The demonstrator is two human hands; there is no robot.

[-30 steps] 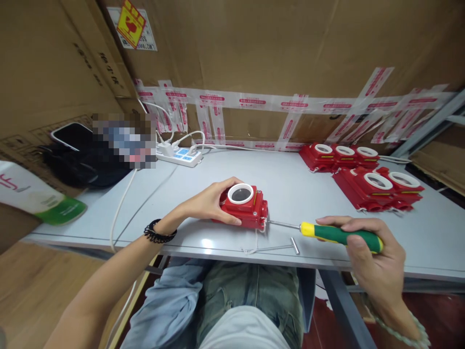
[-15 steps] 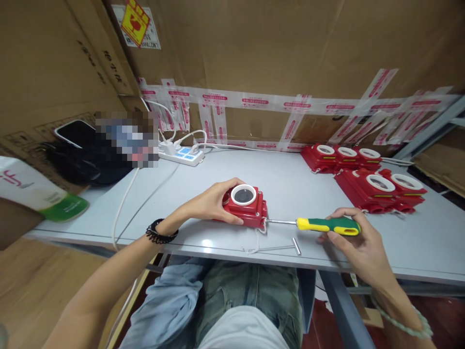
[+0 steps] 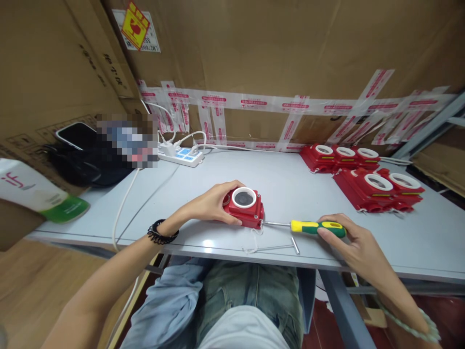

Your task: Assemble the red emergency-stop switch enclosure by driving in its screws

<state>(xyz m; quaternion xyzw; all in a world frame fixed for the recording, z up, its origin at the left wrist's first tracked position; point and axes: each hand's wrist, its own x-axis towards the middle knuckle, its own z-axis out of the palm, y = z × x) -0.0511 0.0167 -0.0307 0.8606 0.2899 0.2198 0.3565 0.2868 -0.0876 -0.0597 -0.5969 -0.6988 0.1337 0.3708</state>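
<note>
Clasps the red housing (image 3: 249, 215) in the left hand (image 3: 213, 203), with thumb on the near side and fingers behind, seemingly to brace it against the green-and-yellow screwdriver (image 3: 303, 226), gripped by the handle in the right hand (image 3: 353, 240) at 3 o'clock and aimed nearly level at the end with the white cord (image 3: 258, 232), impossible to tell whether seated. Holds it near the front edge of the tabletop (image 3: 218, 169) at 6 o'clock, beyond the T-handle wrench (image 3: 295, 245) at 5, with open room toward 12 up to the taped cardboard (image 3: 254, 53) and other red housings (image 3: 352, 189) bounding 2 to 3
</note>
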